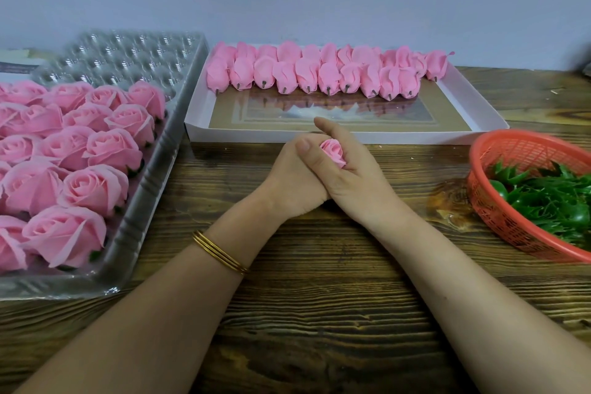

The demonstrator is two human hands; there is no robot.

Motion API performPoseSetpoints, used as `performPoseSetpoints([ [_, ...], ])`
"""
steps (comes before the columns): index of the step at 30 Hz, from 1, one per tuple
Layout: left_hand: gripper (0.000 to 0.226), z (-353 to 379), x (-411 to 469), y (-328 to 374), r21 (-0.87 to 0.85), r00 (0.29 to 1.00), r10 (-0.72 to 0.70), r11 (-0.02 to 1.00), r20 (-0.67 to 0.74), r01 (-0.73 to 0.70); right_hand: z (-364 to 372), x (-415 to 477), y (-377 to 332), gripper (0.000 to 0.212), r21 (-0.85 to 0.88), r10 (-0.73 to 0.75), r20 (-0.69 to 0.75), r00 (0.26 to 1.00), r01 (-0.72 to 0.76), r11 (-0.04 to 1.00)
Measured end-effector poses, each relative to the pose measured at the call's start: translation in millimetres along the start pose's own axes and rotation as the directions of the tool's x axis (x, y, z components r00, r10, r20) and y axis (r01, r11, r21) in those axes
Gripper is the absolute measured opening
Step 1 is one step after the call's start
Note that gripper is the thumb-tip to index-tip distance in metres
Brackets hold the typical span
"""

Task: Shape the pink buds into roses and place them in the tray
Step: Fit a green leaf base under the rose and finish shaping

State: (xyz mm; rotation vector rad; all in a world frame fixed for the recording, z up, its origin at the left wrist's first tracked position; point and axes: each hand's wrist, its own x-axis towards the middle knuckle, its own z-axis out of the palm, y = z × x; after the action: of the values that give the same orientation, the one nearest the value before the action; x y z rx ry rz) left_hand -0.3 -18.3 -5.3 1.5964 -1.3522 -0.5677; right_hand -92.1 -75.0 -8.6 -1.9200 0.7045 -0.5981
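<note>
Left: roses (96,189) pink, tray (128,54) clear silvery. Upper centre: buds (307,73) pink, grey-tipped; box (473,99) white. Centre: held bud (334,152) pink. Right: basket (499,201) red mesh, leaves (550,201) green. Desk (319,313) dark brown, striped grain. Bangles (220,253) gold.

Tray (153,176) lies left, box (249,137) centre-back, basket (479,150) right, seemingly holding leaves (543,198).

One pink bud (333,152) gripped between left hand (292,184) and right hand (353,174).
Closed buds (315,75) lie in two far rows; open roses (92,150) crowd the tray (134,57) at left.
</note>
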Motion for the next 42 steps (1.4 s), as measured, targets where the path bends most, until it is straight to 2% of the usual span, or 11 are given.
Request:
performPoseSetpoints([
  [8, 0.012, -5, 0, -1, -0.075, 1.000, 0.011, 0.997, 0.020, -0.010, -7, -2, -6, 0.110, -0.060, 0.030, 0.102, 0.994, -0.024, 0.998],
  [11, 0.005, -7, 0, -1, -0.165, 0.999, -0.014, 0.986, 0.041, 0.021, -10, -4, -8, 0.101, -0.035, 0.040, 0.090, 0.995, -0.037, 0.999],
  [13, 0.013, -7, -1, 1, -0.284, 0.998, -0.046, 0.957, 0.048, 0.057, -13, -3, -9, 0.075, 0.190, 0.044, 0.051, 0.998, -0.053, 0.980],
  [16, 0.026, -9, 0, 0, -0.325, 0.996, -0.077, 0.942, 0.044, 0.087, -21, 2, -12, 0.038, 0.651, 0.066, 0.048, 0.997, -0.081, 0.754],
  [18, 0.041, -10, -1, 1, -0.330, 0.993, -0.093, 0.937, 0.075, 0.113, -27, 3, -14, 0.029, 0.733, 0.041, 0.085, 0.996, -0.090, 0.674],
  [21, 0.035, -9, -1, 2, -0.320, 0.988, -0.106, 0.938, 0.110, 0.136, -28, 1, -16, 0.026, 0.736, -0.011, 0.132, 0.991, -0.090, 0.671],
  [24, 0.021, -8, -3, 6, -0.334, 0.990, -0.067, 0.937, 0.123, 0.105, -26, -1, -18, 0.017, 0.677, -0.033, 0.151, 0.988, -0.079, 0.732],
  [32, 0.041, -9, -6, 10, -0.375, 0.986, -0.025, 0.923, 0.165, 0.086, -21, -3, -15, 0.017, 0.621, -0.042, 0.199, 0.979, -0.093, 0.779],
  [35, 0.019, -8, -6, 12, -0.388, 0.984, -0.016, 0.918, 0.176, 0.084, -20, -3, -14, 0.017, 0.617, -0.043, 0.191, 0.981, -0.086, 0.782],
  [39, 0.023, -10, -6, 11, -0.434, 0.977, -0.028, 0.893, 0.211, 0.119, -17, -4, -14, 0.020, 0.611, -0.041, 0.163, 0.986, -0.068, 0.789],
  [42, 0.054, -10, -4, 8, -0.494, 0.972, -0.042, 0.855, 0.232, 0.155, -15, -5, -14, 0.025, 0.604, -0.039, 0.162, 0.986, -0.068, 0.794],
])
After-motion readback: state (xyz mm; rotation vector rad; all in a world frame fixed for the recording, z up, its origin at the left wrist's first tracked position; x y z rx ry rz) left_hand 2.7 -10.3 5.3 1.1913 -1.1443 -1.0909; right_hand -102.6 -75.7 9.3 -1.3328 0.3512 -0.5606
